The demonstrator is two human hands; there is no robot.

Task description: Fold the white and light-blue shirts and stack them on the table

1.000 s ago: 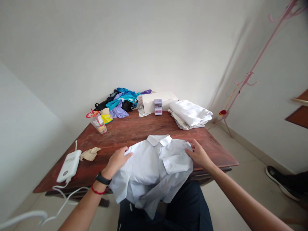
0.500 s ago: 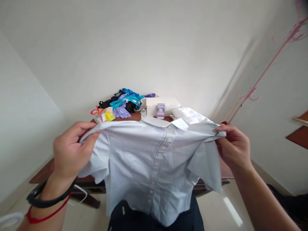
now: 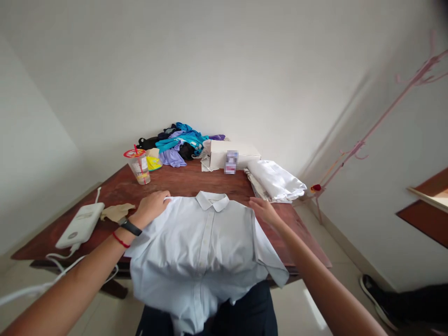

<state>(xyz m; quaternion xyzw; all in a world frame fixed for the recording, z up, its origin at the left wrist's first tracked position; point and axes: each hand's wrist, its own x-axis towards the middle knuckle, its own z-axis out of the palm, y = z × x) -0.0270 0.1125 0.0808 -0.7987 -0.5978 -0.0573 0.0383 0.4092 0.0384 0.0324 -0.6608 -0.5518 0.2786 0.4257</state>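
Note:
A light grey-blue short-sleeved shirt (image 3: 224, 238) lies front side up on the brown table (image 3: 182, 179), its collar toward the far side and its lower part hanging over the near edge. My left hand (image 3: 153, 205) grips the shirt at the left shoulder, fingers closed on the cloth. At the right shoulder, my right hand (image 3: 264, 210) pinches the cloth's edge. Both sleeves are spread outward, the right one drooping past the table edge.
Behind stand a heap of clothes (image 3: 185, 142), a white box (image 3: 219, 154), folded white cloth (image 3: 276, 179) and a cup with a straw (image 3: 140, 168). A white power bank (image 3: 80, 224) with cables lies left. A pink rack (image 3: 381, 119) leans right; a shoe (image 3: 376, 298) shows below.
Both hands have moved down and away from me, nearer each other, bringing the raised shirt onto the table. More of the tabletop, the cup and the power bank now show.

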